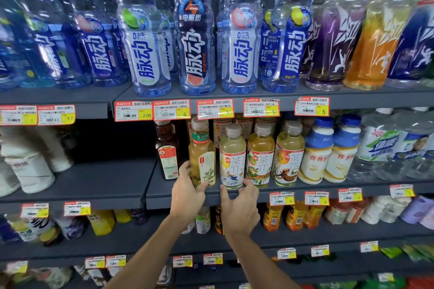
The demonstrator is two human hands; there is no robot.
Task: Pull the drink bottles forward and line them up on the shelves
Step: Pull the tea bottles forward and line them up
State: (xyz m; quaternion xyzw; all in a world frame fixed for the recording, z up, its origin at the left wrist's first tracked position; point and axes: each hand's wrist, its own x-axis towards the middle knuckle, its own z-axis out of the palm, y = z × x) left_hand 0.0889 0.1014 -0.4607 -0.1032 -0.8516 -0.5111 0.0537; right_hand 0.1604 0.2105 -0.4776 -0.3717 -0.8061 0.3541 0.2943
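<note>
The left hand [187, 186] grips the green-label bottle [202, 159] on the middle shelf [164, 191]. The right hand [239, 206] clasps the base of the pale bottle [232, 162] beside it

On the shelf [305, 188], the tea bottle [202, 156] stands within the left hand [187, 191], a lone bottle [167, 151] behind and left of it, the next bottle [232, 158] between the right hand [240, 205] thumb and fingers, two more bottles [260, 157] to that hand's right.

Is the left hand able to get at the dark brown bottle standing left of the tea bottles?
Likely yes, once freed: the left hand grips the green-labelled tea bottle right beside the dark brown bottle, and nothing stands in front of it.
</note>
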